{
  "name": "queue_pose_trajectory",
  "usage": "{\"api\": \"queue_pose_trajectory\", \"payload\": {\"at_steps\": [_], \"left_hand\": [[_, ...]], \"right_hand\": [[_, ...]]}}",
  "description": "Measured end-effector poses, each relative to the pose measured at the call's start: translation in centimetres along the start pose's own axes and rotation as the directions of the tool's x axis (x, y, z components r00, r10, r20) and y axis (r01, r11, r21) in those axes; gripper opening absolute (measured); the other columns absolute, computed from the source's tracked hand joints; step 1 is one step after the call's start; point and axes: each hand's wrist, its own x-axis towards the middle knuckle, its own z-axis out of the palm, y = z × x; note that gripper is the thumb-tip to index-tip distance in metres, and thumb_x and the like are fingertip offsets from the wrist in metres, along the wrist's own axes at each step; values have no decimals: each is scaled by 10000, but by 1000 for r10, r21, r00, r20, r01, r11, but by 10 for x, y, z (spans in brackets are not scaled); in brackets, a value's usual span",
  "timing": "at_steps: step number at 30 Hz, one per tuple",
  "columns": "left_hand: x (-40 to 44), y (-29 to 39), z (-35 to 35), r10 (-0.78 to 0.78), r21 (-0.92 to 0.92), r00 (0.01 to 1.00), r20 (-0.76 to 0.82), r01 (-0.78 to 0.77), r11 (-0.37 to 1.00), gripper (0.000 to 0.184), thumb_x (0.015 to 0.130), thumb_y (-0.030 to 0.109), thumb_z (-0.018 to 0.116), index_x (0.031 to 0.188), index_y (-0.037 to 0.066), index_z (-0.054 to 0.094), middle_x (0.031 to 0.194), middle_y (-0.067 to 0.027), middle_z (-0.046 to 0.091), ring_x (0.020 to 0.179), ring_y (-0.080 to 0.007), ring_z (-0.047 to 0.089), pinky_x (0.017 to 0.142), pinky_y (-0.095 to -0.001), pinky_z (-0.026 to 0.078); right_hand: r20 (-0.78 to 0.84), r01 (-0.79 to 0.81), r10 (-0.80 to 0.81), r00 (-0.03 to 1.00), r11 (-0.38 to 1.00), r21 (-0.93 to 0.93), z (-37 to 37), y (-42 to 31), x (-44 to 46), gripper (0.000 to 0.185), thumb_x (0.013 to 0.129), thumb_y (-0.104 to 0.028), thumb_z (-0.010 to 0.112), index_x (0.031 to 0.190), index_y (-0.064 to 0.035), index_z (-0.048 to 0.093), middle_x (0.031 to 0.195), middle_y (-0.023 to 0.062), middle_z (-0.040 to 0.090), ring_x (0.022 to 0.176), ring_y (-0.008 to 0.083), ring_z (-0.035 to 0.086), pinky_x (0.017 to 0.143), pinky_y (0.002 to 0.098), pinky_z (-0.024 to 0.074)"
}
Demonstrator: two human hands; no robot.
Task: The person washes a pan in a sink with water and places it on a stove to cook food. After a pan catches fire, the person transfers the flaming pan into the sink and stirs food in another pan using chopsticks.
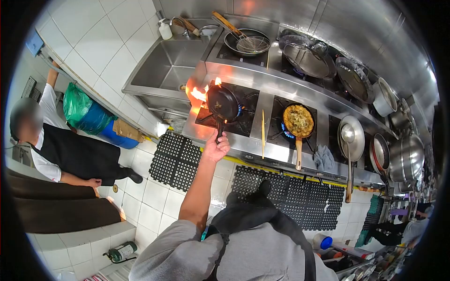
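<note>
My left hand (216,148) is closed around the handle of a small black pan (222,102) over the left burner. Tall orange flames (198,94) rise at the pan's left side, and blue flame shows at its right. A little food lies in the pan. To the right, a second black pan holding a browned omelette-like food (298,121) sits on a lit burner, its wooden handle (298,154) pointing toward me. Chopsticks (263,133) lie between the two burners. My right hand is not in view.
A steel sink (164,65) is left of the stove. Pans stand on the rear burners, and a wok with a ladle (348,133) is at the right beside a grey cloth (323,157). A person in a black apron (79,150) stands at the left.
</note>
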Motion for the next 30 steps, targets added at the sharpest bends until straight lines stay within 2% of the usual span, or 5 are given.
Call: {"api": "queue_pose_trajectory", "payload": {"at_steps": [4,11,13,15,30], "left_hand": [[2,-14,4,315,549,944,-103,-210,809,248,948,286,623,821,126,483,610,57,414,472,-61,345,426,-235,266],[-4,-27,23,479,881,860,-174,-82,466,237,953,229,560,778,142,426,602,68,362,472,-42,347,401,-228,250],[5,-16,-3,611,1000,791,-10,2,14,187,936,255,543,889,76,513,681,-95,575,576,-250,569,522,-378,431],[8,-17,1,660,882,711,243,121,-455,235,931,268,530,966,36,548,789,-220,661,712,-389,653,652,-477,500],[-12,8,61,581,368,810,84,517,-773,215,850,129,582,1008,0,516,949,-253,672,901,-401,678,775,-474,547]], "right_hand": [[-6,-17,17,1000,1000,6,-7,0,-5,420,851,-465,628,966,-73,726,945,180,713,906,371,682,758,461,524],[-42,48,-47,998,999,23,-13,7,2,385,833,-444,659,969,-91,730,947,166,718,900,349,690,748,443,525],[-37,77,-76,996,997,3,-10,9,5,370,826,-429,673,976,-95,730,955,161,720,902,332,694,747,431,524],[-16,78,-78,997,996,-49,-9,18,12,362,824,-417,677,984,-96,729,965,154,722,909,317,697,750,420,523],[83,15,-7,996,995,-96,44,109,48,424,851,-432,614,1007,-45,692,962,196,705,898,362,680,768,461,509]]}}
